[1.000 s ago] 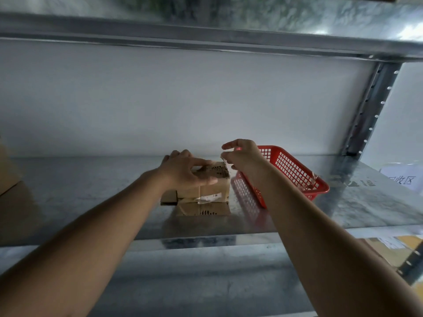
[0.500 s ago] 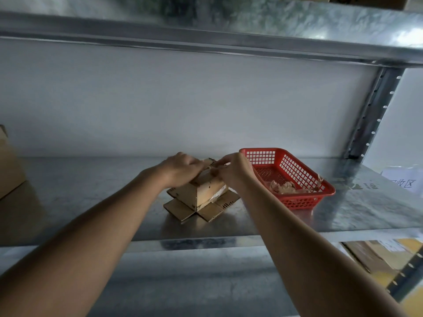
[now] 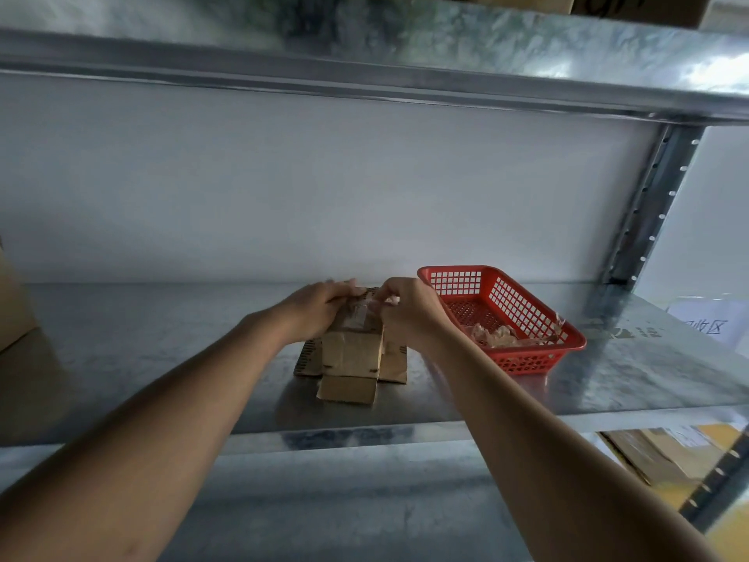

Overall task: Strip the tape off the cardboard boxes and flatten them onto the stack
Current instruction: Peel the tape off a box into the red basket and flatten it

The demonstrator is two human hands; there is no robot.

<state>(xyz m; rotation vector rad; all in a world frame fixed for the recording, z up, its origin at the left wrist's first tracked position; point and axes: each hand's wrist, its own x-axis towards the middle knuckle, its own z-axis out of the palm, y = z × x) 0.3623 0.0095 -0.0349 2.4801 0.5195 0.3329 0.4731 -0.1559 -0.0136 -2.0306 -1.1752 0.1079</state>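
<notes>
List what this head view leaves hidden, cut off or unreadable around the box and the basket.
- Top of the small cardboard box: covered by the left hand and right hand, so how much tape remains is unclear.
- Right hand's fingertips: blurred; a pinch on the tape looks likely.
- Scraps in the red basket: partly behind its wall.
- White label at right: cut by the frame edge, unreadable.
- Brown box at left: cut off.

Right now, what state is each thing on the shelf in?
small cardboard box: upright, bottom flaps splayed, tape on top.
tape: partly lifted, pinched.
left hand: holds the box top.
right hand: pinches the tape.
red basket: holds crumpled tape scraps.
</notes>
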